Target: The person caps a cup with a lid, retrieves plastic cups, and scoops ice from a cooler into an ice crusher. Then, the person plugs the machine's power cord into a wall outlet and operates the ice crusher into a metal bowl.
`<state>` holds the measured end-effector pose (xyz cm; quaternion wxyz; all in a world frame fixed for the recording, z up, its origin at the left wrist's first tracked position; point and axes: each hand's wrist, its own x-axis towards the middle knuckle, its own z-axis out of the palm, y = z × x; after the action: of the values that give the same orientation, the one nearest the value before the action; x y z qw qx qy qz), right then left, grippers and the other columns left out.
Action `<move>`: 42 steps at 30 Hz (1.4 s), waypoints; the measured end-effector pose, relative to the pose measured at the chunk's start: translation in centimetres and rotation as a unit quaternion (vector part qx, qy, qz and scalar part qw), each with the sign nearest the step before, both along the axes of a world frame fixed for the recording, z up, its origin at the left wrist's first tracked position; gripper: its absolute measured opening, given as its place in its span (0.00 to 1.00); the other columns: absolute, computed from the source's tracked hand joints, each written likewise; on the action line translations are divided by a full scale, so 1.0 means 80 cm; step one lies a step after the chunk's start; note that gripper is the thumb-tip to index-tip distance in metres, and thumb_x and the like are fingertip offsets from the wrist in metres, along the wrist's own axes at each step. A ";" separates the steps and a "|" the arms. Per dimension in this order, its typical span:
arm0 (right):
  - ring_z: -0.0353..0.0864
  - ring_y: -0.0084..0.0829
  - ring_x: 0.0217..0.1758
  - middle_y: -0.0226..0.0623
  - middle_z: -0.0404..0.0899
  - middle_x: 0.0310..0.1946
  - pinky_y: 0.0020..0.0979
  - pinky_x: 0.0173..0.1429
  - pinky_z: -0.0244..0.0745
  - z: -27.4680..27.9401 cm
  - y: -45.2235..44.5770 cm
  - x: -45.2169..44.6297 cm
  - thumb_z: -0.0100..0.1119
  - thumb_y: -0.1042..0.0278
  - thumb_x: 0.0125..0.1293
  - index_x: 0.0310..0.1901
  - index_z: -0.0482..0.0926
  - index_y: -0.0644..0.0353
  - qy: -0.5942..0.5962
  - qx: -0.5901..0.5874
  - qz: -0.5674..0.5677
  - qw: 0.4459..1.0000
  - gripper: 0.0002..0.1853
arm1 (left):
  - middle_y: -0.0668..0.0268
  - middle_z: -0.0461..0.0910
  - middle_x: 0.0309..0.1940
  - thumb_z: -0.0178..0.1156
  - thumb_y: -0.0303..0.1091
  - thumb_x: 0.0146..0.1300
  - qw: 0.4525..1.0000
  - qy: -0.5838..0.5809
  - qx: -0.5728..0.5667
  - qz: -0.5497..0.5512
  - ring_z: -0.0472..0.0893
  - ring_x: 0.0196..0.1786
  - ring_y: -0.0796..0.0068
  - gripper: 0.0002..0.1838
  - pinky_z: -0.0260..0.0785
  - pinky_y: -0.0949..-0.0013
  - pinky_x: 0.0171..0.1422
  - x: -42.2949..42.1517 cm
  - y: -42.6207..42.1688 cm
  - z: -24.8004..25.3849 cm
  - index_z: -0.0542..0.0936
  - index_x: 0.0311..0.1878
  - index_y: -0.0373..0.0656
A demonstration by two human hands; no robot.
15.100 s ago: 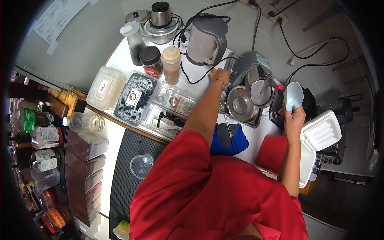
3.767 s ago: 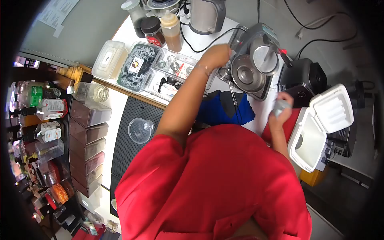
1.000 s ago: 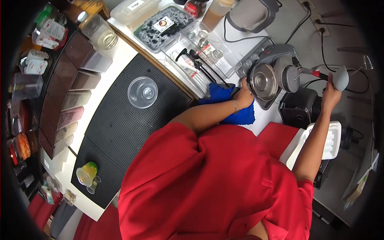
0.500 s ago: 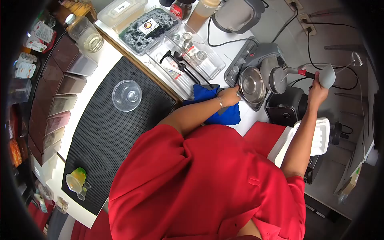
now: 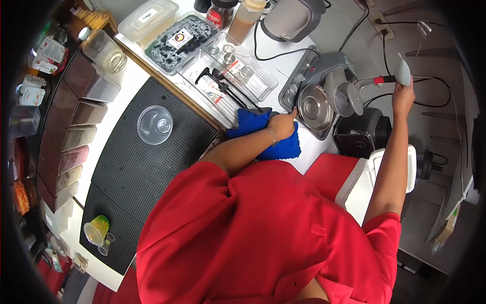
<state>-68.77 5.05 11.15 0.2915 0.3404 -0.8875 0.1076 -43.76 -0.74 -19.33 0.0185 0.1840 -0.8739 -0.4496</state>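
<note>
My right hand (image 5: 403,98), at the upper right of the frame, is closed around a pale scoop (image 5: 403,71), held upright. The red-and-black handle (image 5: 383,79) of a strainer reaches toward it from the left. My left hand (image 5: 283,125), right of centre, is over a blue cloth (image 5: 283,147) on the bench (image 5: 315,148). One finger stretches toward the rim of a steel bowl (image 5: 316,108); whether that grip holds anything, I cannot tell. Left of the bowl are long black utensils (image 5: 228,88) in a clear tray (image 5: 260,90). A black machine (image 5: 357,137) stands between the bowl and my right forearm.
</note>
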 end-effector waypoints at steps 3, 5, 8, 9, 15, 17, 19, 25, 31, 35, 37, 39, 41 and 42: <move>0.78 0.57 0.48 0.53 0.81 0.41 0.47 0.49 0.72 -0.004 0.002 0.003 0.58 0.63 0.64 0.52 0.73 0.56 -0.008 -0.027 0.009 1.000 0.16 | 0.50 0.81 0.27 0.53 0.34 0.55 1.000 0.025 -0.011 0.013 0.82 0.34 0.52 0.38 0.74 0.50 0.41 -0.006 -0.002 -0.005 0.58 0.72 0.37; 0.78 0.57 0.48 0.54 0.81 0.41 0.47 0.49 0.72 -0.005 0.006 0.001 0.58 0.62 0.65 0.53 0.73 0.55 -0.011 -0.048 0.025 0.998 0.16 | 0.49 0.81 0.35 0.54 0.33 0.54 0.999 0.038 -0.007 -0.009 0.82 0.36 0.51 0.35 0.74 0.50 0.43 -0.006 -0.009 -0.004 0.64 0.68 0.37; 0.78 0.57 0.48 0.53 0.81 0.41 0.47 0.48 0.73 -0.006 0.014 -0.007 0.58 0.61 0.65 0.53 0.73 0.55 0.004 -0.015 0.024 1.000 0.17 | 0.47 0.76 0.48 0.56 0.31 0.54 0.996 0.077 -0.044 0.024 0.81 0.39 0.49 0.30 0.75 0.52 0.44 0.001 -0.003 -0.004 0.69 0.63 0.34; 0.78 0.57 0.48 0.53 0.81 0.41 0.47 0.48 0.73 -0.006 0.014 -0.006 0.58 0.61 0.64 0.53 0.73 0.55 0.005 -0.021 0.025 0.999 0.17 | 0.48 0.70 0.53 0.55 0.28 0.55 0.996 0.068 -0.049 0.025 0.81 0.41 0.49 0.24 0.76 0.53 0.44 0.000 0.004 -0.003 0.71 0.57 0.32; 0.78 0.57 0.49 0.53 0.81 0.42 0.47 0.49 0.73 -0.015 0.017 -0.014 0.59 0.62 0.63 0.53 0.73 0.55 -0.002 -0.049 0.062 0.997 0.18 | 0.50 0.68 0.50 0.51 0.24 0.58 0.994 0.090 -0.042 0.036 0.80 0.44 0.49 0.16 0.75 0.54 0.46 -0.008 0.010 -0.010 0.72 0.51 0.32; 0.77 0.58 0.50 0.54 0.80 0.43 0.46 0.50 0.72 -0.007 0.016 -0.004 0.58 0.63 0.63 0.53 0.72 0.55 -0.016 -0.061 0.080 0.995 0.17 | 0.50 0.68 0.52 0.52 0.26 0.59 0.993 0.099 0.004 0.070 0.76 0.52 0.48 0.20 0.73 0.53 0.53 -0.013 0.013 -0.011 0.71 0.56 0.34; 0.77 0.58 0.49 0.54 0.80 0.41 0.46 0.49 0.72 -0.004 0.014 0.008 0.57 0.64 0.64 0.50 0.72 0.58 -0.032 -0.066 0.067 0.995 0.15 | 0.50 0.68 0.52 0.53 0.27 0.59 0.991 0.092 0.022 0.091 0.74 0.55 0.48 0.24 0.69 0.53 0.59 -0.018 0.016 -0.010 0.70 0.60 0.34; 0.78 0.57 0.47 0.52 0.81 0.39 0.45 0.48 0.72 -0.004 0.018 0.013 0.57 0.66 0.62 0.47 0.72 0.59 -0.044 -0.072 0.088 0.992 0.13 | 0.53 0.69 0.49 0.55 0.29 0.60 0.992 0.103 -0.026 0.074 0.74 0.54 0.52 0.24 0.70 0.54 0.57 -0.015 0.012 -0.010 0.70 0.60 0.35; 0.79 0.56 0.46 0.50 0.81 0.39 0.45 0.48 0.73 -0.003 0.013 0.020 0.58 0.66 0.61 0.47 0.74 0.58 -0.037 -0.090 0.096 0.991 0.14 | 0.54 0.72 0.44 0.59 0.33 0.60 0.992 0.066 -0.091 0.055 0.78 0.45 0.55 0.22 0.72 0.52 0.50 -0.033 0.005 -0.022 0.73 0.57 0.35; 0.79 0.55 0.47 0.50 0.82 0.39 0.44 0.48 0.73 -0.006 0.012 0.011 0.59 0.65 0.60 0.47 0.75 0.58 -0.037 -0.099 0.087 0.991 0.14 | 0.54 0.75 0.39 0.61 0.34 0.59 0.991 0.076 -0.062 0.096 0.80 0.40 0.53 0.18 0.73 0.52 0.48 -0.033 0.005 -0.006 0.79 0.51 0.37; 0.79 0.55 0.47 0.49 0.82 0.39 0.43 0.49 0.73 -0.007 0.011 0.009 0.59 0.65 0.60 0.48 0.75 0.58 -0.048 -0.099 0.081 0.991 0.15 | 0.53 0.76 0.38 0.62 0.35 0.58 0.986 0.100 -0.034 0.127 0.80 0.41 0.53 0.16 0.73 0.53 0.49 -0.032 0.003 -0.016 0.81 0.48 0.39; 0.81 0.52 0.47 0.48 0.83 0.40 0.41 0.49 0.73 -0.006 0.011 0.011 0.60 0.63 0.61 0.49 0.76 0.59 -0.050 -0.104 0.074 0.991 0.16 | 0.53 0.78 0.39 0.64 0.37 0.57 0.974 0.141 -0.010 0.176 0.80 0.43 0.52 0.11 0.73 0.54 0.48 -0.038 0.002 -0.022 0.85 0.41 0.43; 0.82 0.47 0.49 0.47 0.83 0.42 0.38 0.52 0.73 -0.007 0.010 0.009 0.63 0.58 0.61 0.49 0.78 0.60 -0.063 -0.106 0.063 0.990 0.19 | 0.54 0.78 0.39 0.64 0.37 0.57 0.980 0.114 -0.011 0.164 0.80 0.42 0.53 0.11 0.73 0.54 0.47 -0.037 -0.001 -0.017 0.85 0.41 0.45; 0.83 0.41 0.51 0.45 0.84 0.45 0.35 0.55 0.73 -0.005 0.011 0.008 0.65 0.53 0.61 0.50 0.80 0.62 -0.072 -0.109 0.055 0.990 0.22 | 0.55 0.78 0.39 0.64 0.38 0.57 0.984 0.090 -0.014 0.153 0.81 0.41 0.53 0.11 0.73 0.54 0.47 -0.038 -0.003 -0.011 0.85 0.41 0.46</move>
<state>-68.12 5.95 10.78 0.2559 0.3462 -0.8691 0.2435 -46.81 -0.97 -20.18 0.1681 0.2741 -0.8365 -0.4437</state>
